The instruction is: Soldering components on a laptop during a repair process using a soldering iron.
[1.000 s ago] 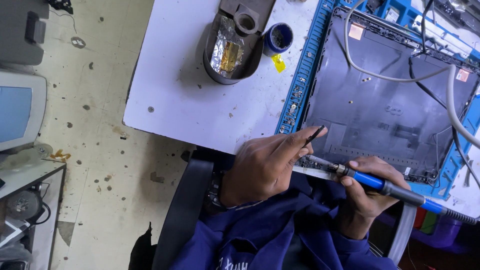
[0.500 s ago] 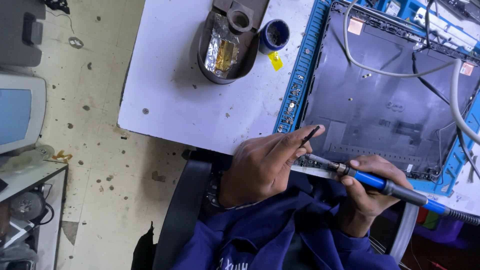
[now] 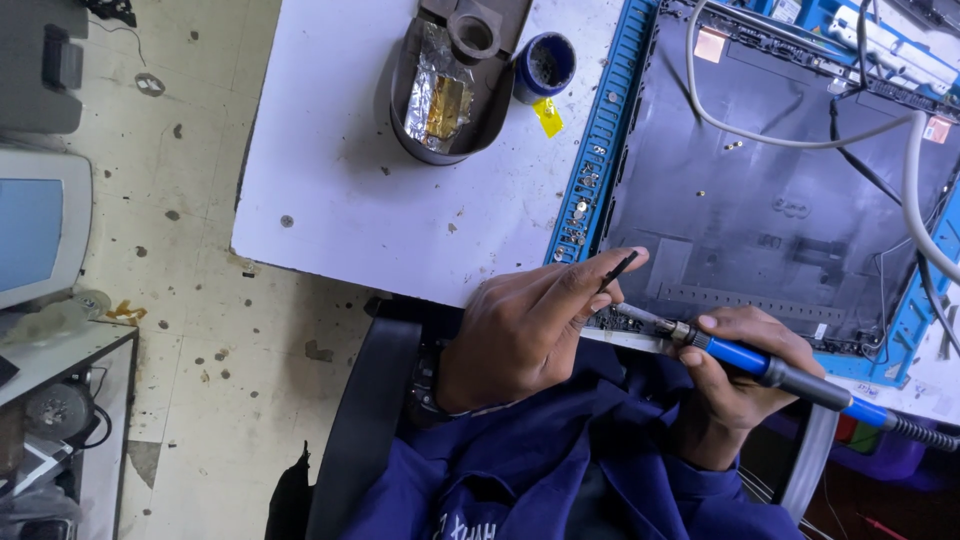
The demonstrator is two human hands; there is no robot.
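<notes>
Cool, even light falls brightest on the white counter (image 3: 400, 200) toward 11 o'clock, the foil (image 3: 440, 95) glints, the dark panel (image 3: 760, 200) stays dim, and edges bend slightly while focus holds sharp.

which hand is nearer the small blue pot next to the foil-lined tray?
Left. The left hand sits at the panel's near edge, below the small blue pot. The right hand, gripping the blue-handled soldering iron, is lower and further right.

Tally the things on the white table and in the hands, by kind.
Soldering iron, in right hand: 1
Thin black strip, in left hand: 1
Dark panel: 1
Blue mat: 1
Foil-lined stand: 1
Small blue pot: 1
Total: 6
</notes>
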